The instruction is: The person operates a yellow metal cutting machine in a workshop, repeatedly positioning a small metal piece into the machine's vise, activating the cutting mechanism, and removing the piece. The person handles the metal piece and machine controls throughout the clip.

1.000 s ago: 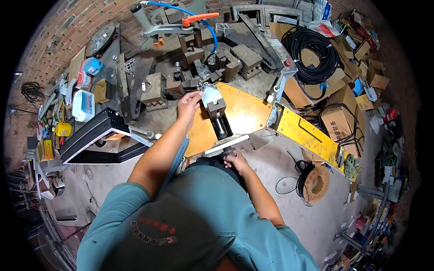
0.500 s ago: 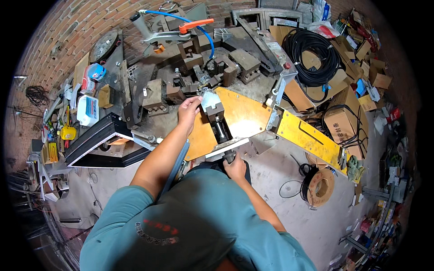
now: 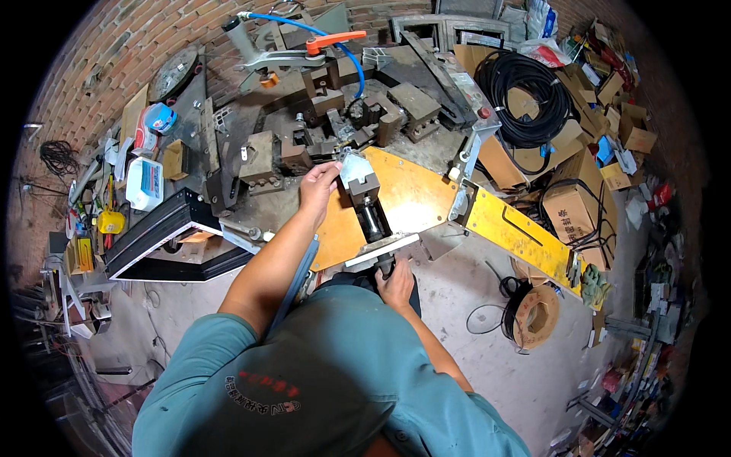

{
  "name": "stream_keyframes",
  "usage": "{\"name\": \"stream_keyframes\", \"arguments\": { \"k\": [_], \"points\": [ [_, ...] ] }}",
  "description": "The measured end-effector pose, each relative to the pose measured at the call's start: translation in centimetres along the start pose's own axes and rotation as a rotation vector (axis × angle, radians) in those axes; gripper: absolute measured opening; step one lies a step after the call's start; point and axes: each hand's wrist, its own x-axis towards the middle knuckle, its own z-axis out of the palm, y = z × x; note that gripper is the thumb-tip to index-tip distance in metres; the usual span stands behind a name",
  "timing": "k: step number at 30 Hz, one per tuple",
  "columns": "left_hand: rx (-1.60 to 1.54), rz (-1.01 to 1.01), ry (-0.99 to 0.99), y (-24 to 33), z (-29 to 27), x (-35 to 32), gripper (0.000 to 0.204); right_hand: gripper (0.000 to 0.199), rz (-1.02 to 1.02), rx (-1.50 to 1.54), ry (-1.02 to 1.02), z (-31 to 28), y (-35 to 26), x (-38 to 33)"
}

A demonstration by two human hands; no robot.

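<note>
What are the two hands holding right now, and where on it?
The left hand touches the pale metal piece at the top of the dark clamp block, at its left edge. The right hand wraps the dark handle at the near end; the grip there is partly hidden.

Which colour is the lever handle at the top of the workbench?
Orange lever handle, seen in the head view.
</note>
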Motion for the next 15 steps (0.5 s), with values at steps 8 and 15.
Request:
{"name": "stream_keyframes", "arguments": {
  "k": [8, 15],
  "points": [
    [0.026, -0.049, 0.013, 0.37, 0.17, -0.12, 0.023, 0.063, 0.116, 0.179, -0.043, 0.27, 0.17, 0.18],
    [0.015, -0.047, 0.004, 0.37, 0.09, -0.04, 0.026, 0.063, -0.058, -0.027, 0.033, 0.26, -0.19, -0.10]
  ]
}}
